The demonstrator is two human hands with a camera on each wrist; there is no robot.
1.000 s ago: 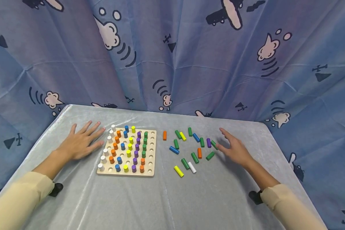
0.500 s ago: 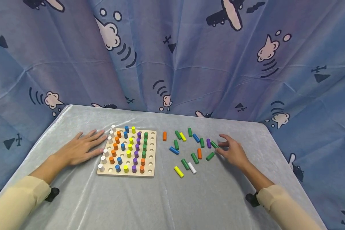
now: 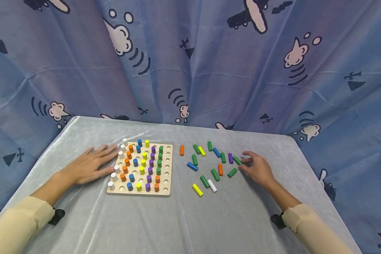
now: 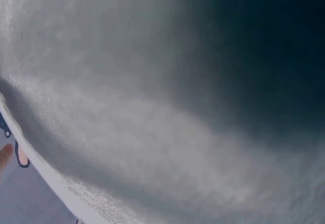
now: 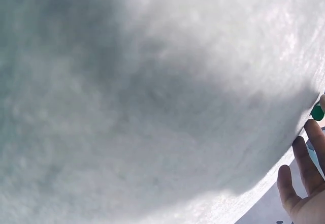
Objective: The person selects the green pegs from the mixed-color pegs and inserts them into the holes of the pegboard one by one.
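Note:
A wooden pegboard [image 3: 167, 174] lies on the left half of the table, its rows filled with white, orange, blue, yellow, purple and green pegs. My left hand [image 3: 90, 165] rests flat beside the board's left edge, fingers spread, thumb tip close to the white pegs. At the right, my right hand [image 3: 257, 169] bends thumb and fingers about the near end of a green peg [image 3: 237, 160], pinching it low at the table. The right wrist view catches that green peg's end [image 5: 317, 113] between the fingertips. The left wrist view mostly holds blurred cloth.
Several loose pegs lie between board and right hand, among them a purple peg [image 3: 230, 158], another green peg [image 3: 232, 172], an orange peg [image 3: 220, 169], a white peg [image 3: 212, 185] and a yellow peg [image 3: 197, 189]. A blue patterned curtain [image 3: 190, 70] hangs behind the table [image 3: 203, 225].
My right hand has come down and its fingers have closed in about the green peg's end. The left hand has shifted slightly down, its fingers closer together. The board and pegs have stayed put.

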